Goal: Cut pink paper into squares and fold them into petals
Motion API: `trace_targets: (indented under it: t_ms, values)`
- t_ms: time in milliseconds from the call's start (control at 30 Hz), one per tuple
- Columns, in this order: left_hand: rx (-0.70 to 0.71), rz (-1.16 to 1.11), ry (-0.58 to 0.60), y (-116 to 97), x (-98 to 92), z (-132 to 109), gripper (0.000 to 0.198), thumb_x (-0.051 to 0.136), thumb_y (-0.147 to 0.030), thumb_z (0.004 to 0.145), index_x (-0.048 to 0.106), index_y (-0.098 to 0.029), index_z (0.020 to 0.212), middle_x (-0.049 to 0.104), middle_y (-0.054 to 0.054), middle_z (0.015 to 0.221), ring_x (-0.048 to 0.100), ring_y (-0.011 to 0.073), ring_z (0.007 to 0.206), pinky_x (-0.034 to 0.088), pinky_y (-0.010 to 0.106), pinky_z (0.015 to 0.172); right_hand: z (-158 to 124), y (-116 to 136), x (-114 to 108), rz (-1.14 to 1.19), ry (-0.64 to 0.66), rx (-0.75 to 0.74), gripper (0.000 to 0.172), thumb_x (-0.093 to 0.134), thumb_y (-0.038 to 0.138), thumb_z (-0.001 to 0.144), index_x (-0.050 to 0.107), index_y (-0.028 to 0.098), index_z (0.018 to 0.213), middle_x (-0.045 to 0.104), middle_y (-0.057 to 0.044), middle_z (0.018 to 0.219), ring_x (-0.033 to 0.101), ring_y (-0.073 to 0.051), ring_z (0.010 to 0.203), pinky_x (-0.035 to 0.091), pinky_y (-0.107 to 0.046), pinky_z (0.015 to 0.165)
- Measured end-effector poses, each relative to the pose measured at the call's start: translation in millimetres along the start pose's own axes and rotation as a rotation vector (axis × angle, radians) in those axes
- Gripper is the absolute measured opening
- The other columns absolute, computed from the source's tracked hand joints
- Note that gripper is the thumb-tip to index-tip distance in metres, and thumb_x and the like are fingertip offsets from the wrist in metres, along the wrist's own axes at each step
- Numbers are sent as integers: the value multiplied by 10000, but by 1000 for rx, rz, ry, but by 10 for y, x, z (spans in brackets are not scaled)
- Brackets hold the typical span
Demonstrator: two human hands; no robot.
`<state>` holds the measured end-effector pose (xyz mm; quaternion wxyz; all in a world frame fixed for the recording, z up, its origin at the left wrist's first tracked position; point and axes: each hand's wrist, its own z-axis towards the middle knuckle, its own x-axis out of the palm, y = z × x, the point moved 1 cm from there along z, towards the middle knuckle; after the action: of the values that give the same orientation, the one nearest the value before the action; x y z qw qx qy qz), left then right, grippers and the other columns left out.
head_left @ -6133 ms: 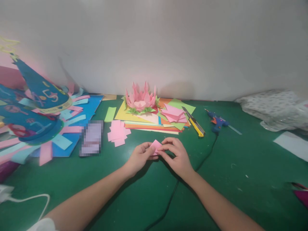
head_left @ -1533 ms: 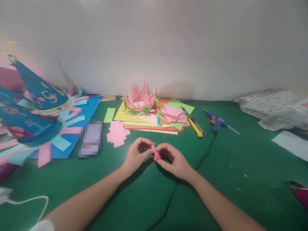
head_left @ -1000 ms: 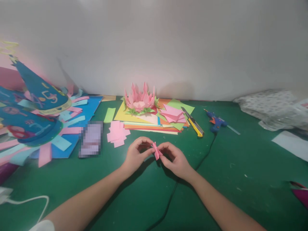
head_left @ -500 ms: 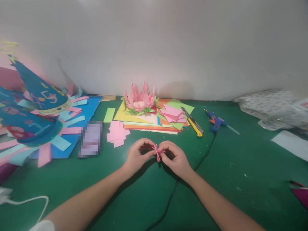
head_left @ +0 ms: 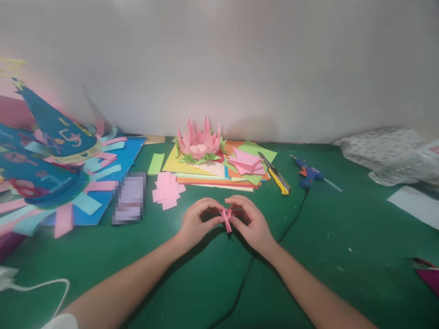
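Note:
A small folded pink paper piece (head_left: 226,218) is pinched between both my hands just above the green table (head_left: 343,237). My left hand (head_left: 196,223) grips it from the left with thumb and forefinger, the other fingers curled. From the right, my right hand (head_left: 249,222) pinches the same piece, its fingers arched over it. A pile of small pink paper squares (head_left: 167,190) lies to the left beyond my hands. A finished pink paper lotus (head_left: 199,144) stands on a stack of coloured sheets (head_left: 206,176) at the back.
A yellow utility knife (head_left: 277,178) and a blue glue gun (head_left: 307,174) lie right of the sheets, the gun's black cable (head_left: 247,274) running under my right arm. Blue paper hats with strips (head_left: 51,160) fill the left. Crumpled plastic (head_left: 391,153) sits far right.
Six seconds ago the pink piece was a flat folded shape held between both hands; it is now squeezed into a narrow pleated form. In the last second my right fingers arched higher over it.

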<state>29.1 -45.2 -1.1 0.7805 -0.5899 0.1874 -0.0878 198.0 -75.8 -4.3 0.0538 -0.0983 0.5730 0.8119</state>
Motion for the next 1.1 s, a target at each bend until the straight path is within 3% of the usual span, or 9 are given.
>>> trace_targets:
  t_ms: [167,433,633,967,1100]
  values:
    - [15,14,-5,4,-9,-3,161,695,-265,739,657,-181,871,628,64,905,602,171,858,502,310,791,33,-10,-33,-70,61,-33,248,581,203,839,639,280,1068,598,-61,1105,557,-207,1048,482,-362,887]
    - [31,59,-15,13,-11,-7,144,708,-268,725,621,-167,781,593,50,852,586,163,815,485,299,765,37,-4,-43,-59,77,-29,129,605,215,832,665,253,940,656,-43,976,596,-188,950,466,-349,878]
    - [37,46,15,15,-13,-4,153,692,-283,742,641,-178,839,611,63,887,592,174,853,486,314,798,43,7,-35,-75,90,-32,192,590,261,843,656,260,1023,639,-65,1011,590,-207,962,475,-374,870]
    - [51,16,22,13,-6,-11,135,681,-281,753,631,-174,817,615,71,915,598,175,877,489,322,818,40,-11,-48,-89,14,-16,121,638,310,806,676,249,904,651,-53,916,610,-201,871,497,-359,804]
    - [-10,-44,25,10,17,-23,150,676,-252,755,578,-168,830,622,62,908,603,169,870,482,319,829,36,-8,-45,-82,-2,-25,65,644,281,801,642,225,833,637,-52,897,601,-197,865,487,-353,800]
